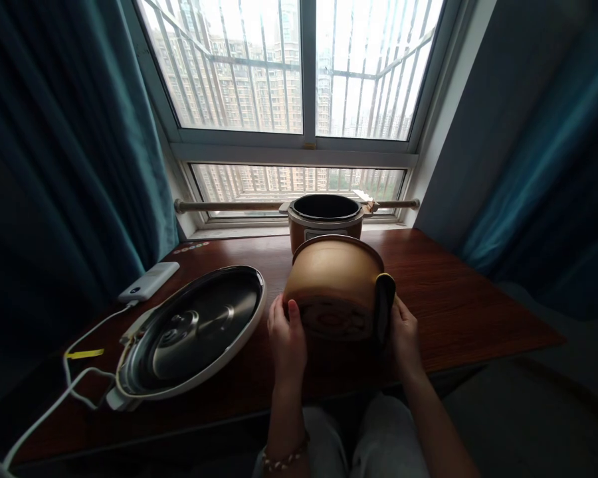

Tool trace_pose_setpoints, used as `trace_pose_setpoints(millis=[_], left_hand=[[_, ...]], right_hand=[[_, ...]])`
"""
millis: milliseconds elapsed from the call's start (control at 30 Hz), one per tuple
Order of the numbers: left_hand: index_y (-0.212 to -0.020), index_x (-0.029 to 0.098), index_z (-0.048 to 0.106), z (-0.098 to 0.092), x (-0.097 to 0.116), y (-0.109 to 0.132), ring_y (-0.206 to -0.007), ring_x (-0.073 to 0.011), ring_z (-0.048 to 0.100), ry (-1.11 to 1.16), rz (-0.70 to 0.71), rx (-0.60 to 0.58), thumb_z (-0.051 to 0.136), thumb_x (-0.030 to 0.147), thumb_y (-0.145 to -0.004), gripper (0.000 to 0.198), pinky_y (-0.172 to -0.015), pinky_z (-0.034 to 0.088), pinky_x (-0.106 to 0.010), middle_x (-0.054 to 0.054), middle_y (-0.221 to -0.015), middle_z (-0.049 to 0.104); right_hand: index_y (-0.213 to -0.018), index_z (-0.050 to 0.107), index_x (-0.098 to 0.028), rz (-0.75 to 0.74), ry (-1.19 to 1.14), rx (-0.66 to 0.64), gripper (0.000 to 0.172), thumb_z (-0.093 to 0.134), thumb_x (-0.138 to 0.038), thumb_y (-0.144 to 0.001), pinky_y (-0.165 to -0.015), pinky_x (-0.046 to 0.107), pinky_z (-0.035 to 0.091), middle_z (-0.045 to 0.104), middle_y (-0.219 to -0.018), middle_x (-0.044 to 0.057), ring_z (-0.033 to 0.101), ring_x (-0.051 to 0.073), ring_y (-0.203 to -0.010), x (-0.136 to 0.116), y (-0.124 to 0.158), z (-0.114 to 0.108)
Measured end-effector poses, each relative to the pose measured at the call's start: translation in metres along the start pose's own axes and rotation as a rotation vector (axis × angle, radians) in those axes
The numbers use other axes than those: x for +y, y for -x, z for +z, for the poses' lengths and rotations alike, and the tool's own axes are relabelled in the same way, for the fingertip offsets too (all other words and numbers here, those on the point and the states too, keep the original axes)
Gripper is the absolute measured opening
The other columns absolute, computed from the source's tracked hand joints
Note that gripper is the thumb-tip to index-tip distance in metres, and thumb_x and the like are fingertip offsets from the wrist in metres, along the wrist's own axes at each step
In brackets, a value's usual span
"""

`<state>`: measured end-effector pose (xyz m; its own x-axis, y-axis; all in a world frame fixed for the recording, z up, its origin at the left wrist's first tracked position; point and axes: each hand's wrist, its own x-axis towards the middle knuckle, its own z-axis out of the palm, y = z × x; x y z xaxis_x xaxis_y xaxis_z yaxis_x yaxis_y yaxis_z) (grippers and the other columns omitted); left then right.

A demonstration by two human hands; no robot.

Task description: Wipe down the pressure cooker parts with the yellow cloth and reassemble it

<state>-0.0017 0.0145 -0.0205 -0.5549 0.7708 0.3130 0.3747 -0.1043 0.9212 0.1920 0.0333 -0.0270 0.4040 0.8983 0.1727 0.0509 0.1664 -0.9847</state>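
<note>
A golden inner pot (336, 275) is tipped over in front of me, its base toward me and its rim away. My left hand (288, 335) grips the pot's lower left side, with the thumb against the wall. At the right side, my right hand (403, 332) is closed around a dark, long piece with a yellow edge (385, 305) that lies against the pot; whether it is a handle or a pad I cannot tell. Behind stands a brown and cream cooker body (299, 232) with a dark opening. To the left lies a round lid (244, 332), its shiny inner side up.
A white power bank (149, 281) with a white cable (92, 326) sits at the left, near a yellow strip (84, 354). The reddish wooden table (453, 299) reaches the window (299, 149). Blue curtains (80, 133) hang at both sides.
</note>
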Motion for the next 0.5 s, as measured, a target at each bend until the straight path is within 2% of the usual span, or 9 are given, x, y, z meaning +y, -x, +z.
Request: trace_pose_setpoints(millis=[167, 267, 367, 433, 500], left_hand=[[-0.134, 0.002, 0.033, 0.001, -0.003, 0.000, -0.134, -0.0279, 0.023, 0.059, -0.101, -0.002, 0.024, 0.065, -0.083, 0.081, -0.111, 0.017, -0.041, -0.022, -0.143, 0.027], [-0.140, 0.006, 0.022, 0.000, 0.001, 0.003, -0.137, -0.0258, 0.015, 0.109, -0.097, 0.031, 0.025, 0.061, -0.085, 0.078, -0.112, 0.013, -0.041, -0.020, -0.148, 0.017], [-0.142, 0.015, 0.020, -0.002, 0.010, 0.008, -0.137, -0.0241, 0.016, 0.051, 0.162, 0.128, 0.032, 0.054, -0.087, 0.068, -0.111, 0.013, -0.042, -0.014, -0.149, 0.017], [-0.140, 0.021, 0.026, -0.003, 0.016, 0.011, -0.134, -0.0237, 0.023, 0.001, 0.358, 0.147, 0.032, 0.050, -0.089, 0.059, -0.110, 0.017, -0.042, -0.011, -0.146, 0.026], [-0.135, 0.024, 0.036, -0.002, 0.020, 0.013, -0.132, -0.0242, 0.028, -0.037, 0.473, 0.122, 0.032, 0.047, -0.090, 0.051, -0.109, 0.020, -0.043, -0.009, -0.141, 0.034]], right_hand=[[-0.124, 0.053, -0.017, -0.301, 0.113, -0.032, 0.047, 0.043, -0.042, -0.086, -0.106, 0.037, 0.028, 0.050, -0.131, 0.008, 0.044, 0.020, -0.123, -0.025, 0.016, 0.016], [-0.126, 0.051, -0.020, -0.335, 0.082, -0.045, 0.045, 0.043, -0.040, -0.086, -0.108, 0.036, 0.026, 0.047, -0.134, 0.005, 0.041, 0.019, -0.125, -0.025, 0.020, 0.021], [-0.124, 0.053, -0.019, -0.218, 0.026, -0.033, 0.046, 0.044, -0.043, -0.085, -0.105, 0.037, 0.030, 0.050, -0.131, 0.006, 0.044, 0.021, -0.122, -0.017, 0.020, 0.019], [-0.122, 0.055, -0.019, -0.131, -0.007, -0.042, 0.047, 0.045, -0.045, -0.084, -0.102, 0.037, 0.034, 0.054, -0.127, 0.006, 0.049, 0.022, -0.118, -0.013, 0.018, 0.017], [-0.119, 0.058, -0.018, -0.081, -0.030, -0.056, 0.047, 0.045, -0.046, -0.084, -0.099, 0.038, 0.037, 0.058, -0.122, 0.007, 0.052, 0.023, -0.113, -0.013, 0.016, 0.015]])
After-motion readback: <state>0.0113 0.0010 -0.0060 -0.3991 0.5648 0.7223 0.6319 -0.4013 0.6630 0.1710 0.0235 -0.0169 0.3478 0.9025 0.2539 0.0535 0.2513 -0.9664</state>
